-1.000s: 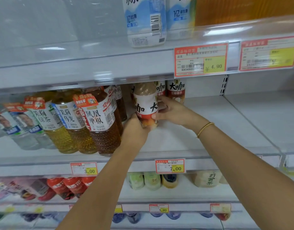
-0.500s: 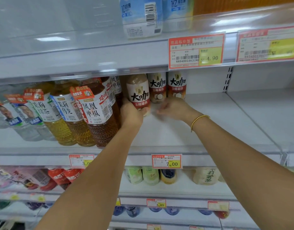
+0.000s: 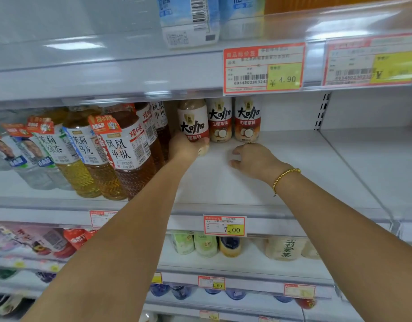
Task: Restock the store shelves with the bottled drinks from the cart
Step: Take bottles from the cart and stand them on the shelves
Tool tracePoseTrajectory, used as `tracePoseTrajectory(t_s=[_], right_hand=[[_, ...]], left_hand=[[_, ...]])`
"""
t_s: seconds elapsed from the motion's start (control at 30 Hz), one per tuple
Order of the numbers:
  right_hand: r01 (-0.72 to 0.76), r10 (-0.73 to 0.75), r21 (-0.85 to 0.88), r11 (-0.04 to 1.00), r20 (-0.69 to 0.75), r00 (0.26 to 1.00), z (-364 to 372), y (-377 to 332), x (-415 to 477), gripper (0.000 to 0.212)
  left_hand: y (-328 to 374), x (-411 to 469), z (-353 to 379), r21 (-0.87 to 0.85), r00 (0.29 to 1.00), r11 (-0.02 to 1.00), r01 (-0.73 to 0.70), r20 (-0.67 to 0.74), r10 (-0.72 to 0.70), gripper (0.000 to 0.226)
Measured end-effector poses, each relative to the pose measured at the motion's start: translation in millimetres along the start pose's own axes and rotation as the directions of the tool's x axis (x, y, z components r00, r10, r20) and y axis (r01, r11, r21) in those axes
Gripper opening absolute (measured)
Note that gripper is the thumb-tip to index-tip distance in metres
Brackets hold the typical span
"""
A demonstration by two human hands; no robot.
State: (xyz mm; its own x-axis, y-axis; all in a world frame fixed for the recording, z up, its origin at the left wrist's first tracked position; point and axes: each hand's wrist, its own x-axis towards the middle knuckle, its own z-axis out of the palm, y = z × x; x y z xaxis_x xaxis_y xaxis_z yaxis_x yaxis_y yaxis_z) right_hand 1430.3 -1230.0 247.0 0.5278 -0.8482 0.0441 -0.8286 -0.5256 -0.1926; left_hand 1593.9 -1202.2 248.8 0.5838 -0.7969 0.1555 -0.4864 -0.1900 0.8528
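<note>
Left hand (image 3: 187, 148) gripped bottle (image 3: 193, 119) marked "大咖", fingers clamped round its base; right hand (image 3: 255, 160) just beside, fingers loosely apart, empty.

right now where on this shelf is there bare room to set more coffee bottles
Bare shelf runs from the two standing coffee bottles right to the slotted upright, and forward to the front rail, around the right hand. The next bay is bare too. Crowded: tea bottles pack the left, beside the left hand gripping a coffee bottle.
</note>
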Motion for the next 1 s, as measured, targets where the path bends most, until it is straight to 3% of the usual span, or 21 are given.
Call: tracePoseTrajectory(t_s=[0.17, 0.43, 0.63, 0.7, 0.77, 0.83, 0.9, 1.0], right_hand=[[-0.001, 0.0, 0.012, 1.0, 0.01, 1.0, -0.5, -0.6, -2.3, 0.048], [-0.02, 0.009, 0.055, 0.998, 0.189, 0.982, -23.6, -5.2, -23.9, 0.052], [-0.021, -0.011, 0.197, 0.98, 0.159, 0.987, -16.4, 11.2, -51.5, 0.057], [-0.019, -0.001, 0.225, 0.974, 0.088, 0.996, -16.7, 12.4, -63.1, 0.053], [-0.005, 0.028, 0.299, 0.954, -0.074, 0.997, -19.7, 10.3, -79.9, 0.043], [0.055, 0.069, 0.379, 0.924, -0.304, 0.95, -22.4, 6.0, -107.6, 0.029], [0.127, 0.1, 0.411, 0.903, -0.488, 0.867, -21.6, 2.5, -146.0, 0.03], [0.151, 0.112, 0.449, 0.88, -0.507, 0.854, -1.5, 1.5, -209.5, 0.029]], left_hand=[[-2.4, 6.4, -2.1, 0.006, 0.995, 0.999, -0.038, 0.088, 0.038, 0.061], [9.3, -6.2, 3.6, 0.111, 0.999, 0.993, 0.031, 0.021, -0.033, 0.056], [10.4, -16.0, 0.5, 0.147, 0.995, 0.985, 0.093, 0.01, -0.096, 0.054], [10.3, -29.0, -1.4, 0.153, 0.998, 0.986, 0.06, 0.003, -0.061, 0.05], [14.3, -56.4, -8.1, 0.154, 0.997, 0.986, -0.06, -0.03, 0.065, 0.043], [16.3, -99.7, -19.9, 0.183, 0.952, 0.951, -0.25, -0.13, 0.276, 0.037], [7.1, -150.3, -27.5, 0.079, 0.879, 0.899, -0.431, -0.189, 0.438, 0.029], [-33.9, -233.2, -18.8, -0.006, 0.882, 0.883, -0.47, -0.04, 0.469, 0.042]])
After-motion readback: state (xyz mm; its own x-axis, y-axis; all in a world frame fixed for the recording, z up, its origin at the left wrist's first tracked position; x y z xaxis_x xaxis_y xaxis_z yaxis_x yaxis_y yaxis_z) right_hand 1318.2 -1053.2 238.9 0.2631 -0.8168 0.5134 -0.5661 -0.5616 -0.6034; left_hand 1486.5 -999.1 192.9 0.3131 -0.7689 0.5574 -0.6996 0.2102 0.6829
